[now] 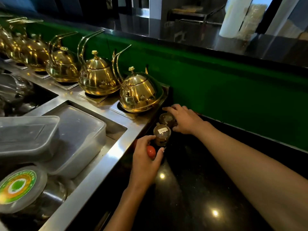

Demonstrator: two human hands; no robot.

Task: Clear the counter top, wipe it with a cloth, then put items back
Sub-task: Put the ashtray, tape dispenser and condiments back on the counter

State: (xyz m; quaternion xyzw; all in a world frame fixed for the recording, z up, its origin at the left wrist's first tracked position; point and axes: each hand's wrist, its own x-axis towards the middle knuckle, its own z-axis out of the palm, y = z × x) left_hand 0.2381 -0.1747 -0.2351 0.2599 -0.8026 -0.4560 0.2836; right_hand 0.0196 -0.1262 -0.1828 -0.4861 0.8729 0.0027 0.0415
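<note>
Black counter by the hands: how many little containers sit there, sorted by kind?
Clear-lidded jars: 2, the labelled jar and the plain jar under the right hand.
Red-capped bottle: 1, in the left hand.
Total I can make out: 3.

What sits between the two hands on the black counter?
In the head view, the labelled jar stands between the left hand and the right hand; a second jar sits under the right hand's fingers.

Brass kettles [98, 75] line the steel ledge beside lidded plastic tubs [30, 135].
</note>
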